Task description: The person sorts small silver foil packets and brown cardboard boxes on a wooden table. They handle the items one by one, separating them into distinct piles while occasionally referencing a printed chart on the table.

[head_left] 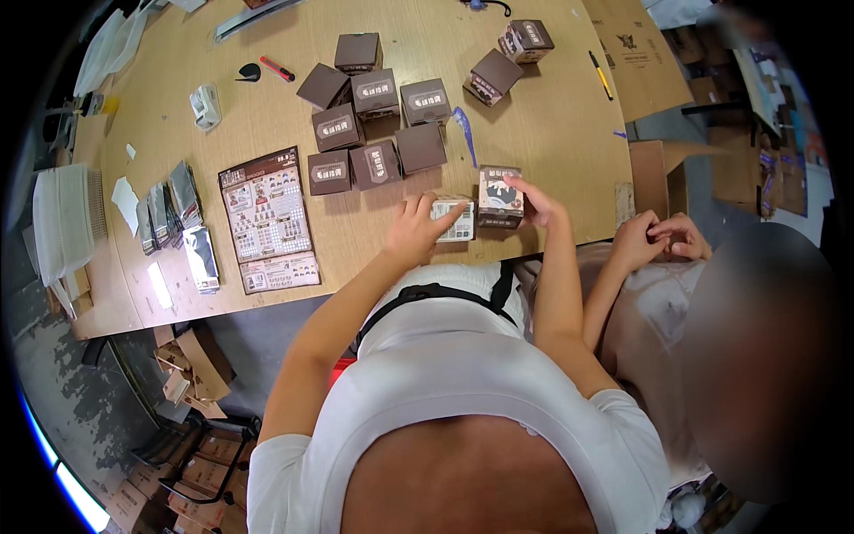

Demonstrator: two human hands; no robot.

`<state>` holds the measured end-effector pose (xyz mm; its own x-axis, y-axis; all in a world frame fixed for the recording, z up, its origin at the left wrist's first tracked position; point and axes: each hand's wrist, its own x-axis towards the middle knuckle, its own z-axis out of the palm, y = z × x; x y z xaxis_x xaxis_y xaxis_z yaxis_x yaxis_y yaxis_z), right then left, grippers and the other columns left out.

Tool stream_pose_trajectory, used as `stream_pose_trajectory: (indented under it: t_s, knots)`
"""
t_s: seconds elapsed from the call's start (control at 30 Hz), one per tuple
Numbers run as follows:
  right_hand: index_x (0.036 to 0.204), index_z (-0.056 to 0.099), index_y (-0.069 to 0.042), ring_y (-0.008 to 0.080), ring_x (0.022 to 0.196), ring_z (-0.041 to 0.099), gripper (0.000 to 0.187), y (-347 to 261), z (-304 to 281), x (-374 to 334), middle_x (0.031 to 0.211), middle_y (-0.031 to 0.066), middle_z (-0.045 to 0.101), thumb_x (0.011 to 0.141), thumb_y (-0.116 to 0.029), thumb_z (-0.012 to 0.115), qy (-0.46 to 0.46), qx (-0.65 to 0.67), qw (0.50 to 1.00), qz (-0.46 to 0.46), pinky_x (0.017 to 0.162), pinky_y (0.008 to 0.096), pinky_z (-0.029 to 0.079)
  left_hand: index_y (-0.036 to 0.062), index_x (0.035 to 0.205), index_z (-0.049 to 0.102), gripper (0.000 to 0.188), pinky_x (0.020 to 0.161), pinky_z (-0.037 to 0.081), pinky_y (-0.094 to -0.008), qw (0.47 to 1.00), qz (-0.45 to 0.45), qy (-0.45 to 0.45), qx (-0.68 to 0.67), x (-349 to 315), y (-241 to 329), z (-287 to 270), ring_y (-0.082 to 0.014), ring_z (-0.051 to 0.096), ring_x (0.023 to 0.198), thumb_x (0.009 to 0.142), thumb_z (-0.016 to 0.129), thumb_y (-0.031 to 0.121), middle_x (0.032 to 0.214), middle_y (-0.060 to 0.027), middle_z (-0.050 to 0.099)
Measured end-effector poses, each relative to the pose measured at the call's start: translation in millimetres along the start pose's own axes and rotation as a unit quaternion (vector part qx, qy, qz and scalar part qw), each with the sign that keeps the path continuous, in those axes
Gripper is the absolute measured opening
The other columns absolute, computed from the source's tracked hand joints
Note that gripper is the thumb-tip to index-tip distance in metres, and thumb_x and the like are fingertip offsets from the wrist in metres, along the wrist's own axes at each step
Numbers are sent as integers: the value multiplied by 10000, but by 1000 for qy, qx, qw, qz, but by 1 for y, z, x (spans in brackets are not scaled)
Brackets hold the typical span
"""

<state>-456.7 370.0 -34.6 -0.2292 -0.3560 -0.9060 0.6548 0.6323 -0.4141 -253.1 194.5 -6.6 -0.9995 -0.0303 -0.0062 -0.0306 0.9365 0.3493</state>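
Observation:
Near the table's front edge, my left hand (pixel 413 231) is closed on a small box (pixel 460 229) whose pale, barcoded face is turned up. One finger stretches across that face. Just to the right stands another small box (pixel 500 198), brown with a printed picture. My right hand (pixel 539 205) grips it from its right side, its fingertips on the upper edge. The two boxes lie side by side. Beyond them several closed brown boxes (pixel 374 93) form a loose group. A purple blade-shaped strip (pixel 464 135) lies behind the right-hand box.
To the left are a printed sheet (pixel 269 221), silvery packets (pixel 200 256), a tape dispenser (pixel 205 108) and a red cutter (pixel 277 68). Two more brown boxes (pixel 492 77) and a yellow pen (pixel 600 75) lie far right. A co-worker's hands (pixel 663 240) rest close by on the right.

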Motion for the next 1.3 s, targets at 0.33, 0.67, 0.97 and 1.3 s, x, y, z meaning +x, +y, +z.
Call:
stream_pose_trajectory:
  t_s: [0.33, 0.67, 0.97, 1.3]
  knots:
    - [981, 587, -98, 207, 717, 620, 522, -2, -31, -1, 878, 76, 623, 716, -547, 557, -58, 173, 983, -7, 555, 370, 529, 208, 1096, 506, 479, 863, 308, -452, 993, 36, 23, 113, -23, 3, -39, -259, 393, 1042, 630, 616, 194, 1118, -83, 433]
    - [1176, 297, 12, 372, 899, 522, 593, -10, -31, 42, 1121, 208, 425, 828, -447, 440, 15, 598, 800, -46, 615, 358, 530, 124, 1099, 499, 364, 978, 247, -428, 987, 134, 37, 82, 30, 24, -2, -255, 324, 1187, 753, 493, 239, 1269, -109, 375]
    - [1144, 269, -12, 347, 875, 557, 400, -32, -12, 44, 1124, 184, 388, 872, -284, 382, 156, 609, 760, -167, 665, 412, 513, 101, 1135, 459, 376, 999, 230, -440, 973, 200, 88, 69, 71, 18, 13, -260, 289, 1234, 768, 475, 178, 1318, -140, 319]
    - [858, 525, -29, 259, 767, 504, 255, -38, 83, 14, 812, 100, 541, 707, -214, 616, 492, -197, 668, -523, 653, 350, 407, 59, 1036, 509, 322, 946, 290, -447, 979, -3, 139, -148, -15, 6, 0, -348, 363, 1125, 715, 501, 45, 1201, -178, 393]
